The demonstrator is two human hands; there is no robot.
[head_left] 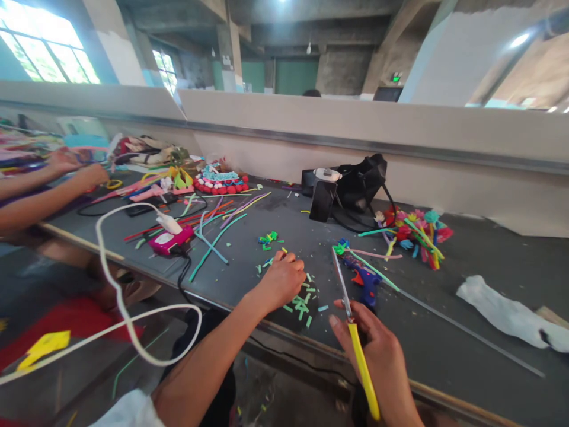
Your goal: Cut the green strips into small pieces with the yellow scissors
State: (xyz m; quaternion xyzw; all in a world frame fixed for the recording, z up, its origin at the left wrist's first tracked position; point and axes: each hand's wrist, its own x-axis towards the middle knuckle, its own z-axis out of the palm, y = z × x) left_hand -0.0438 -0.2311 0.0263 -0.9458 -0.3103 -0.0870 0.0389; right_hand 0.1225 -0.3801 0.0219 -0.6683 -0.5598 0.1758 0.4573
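Yellow-handled tool (363, 370), one, metal-bladed: held in the right hand (377, 344), whose fingers are closed about it, in the head view. Left hand (282, 277), one: fingers bent and gathered above the tabletop (438, 353); whether anything is pinched cannot be told. Green-and-blue cluster (341, 247), one: placed at the tool's tip, contact uncertain.

Progress, as judged: cutting appears well advanced, many pale green pieces (301, 305) being scattered beside the left hand; assembly seems only partly done, the pieces being left loose and long strips (217, 248) uncut farther left.

Appearance: cluster small, bright, bristly, apparently joined to a pale green stem (376, 271), by which a blue glue gun (368, 283) is laid. Multicoloured flower bunch (415, 234), one: set beyond, near a black bag (362, 181).
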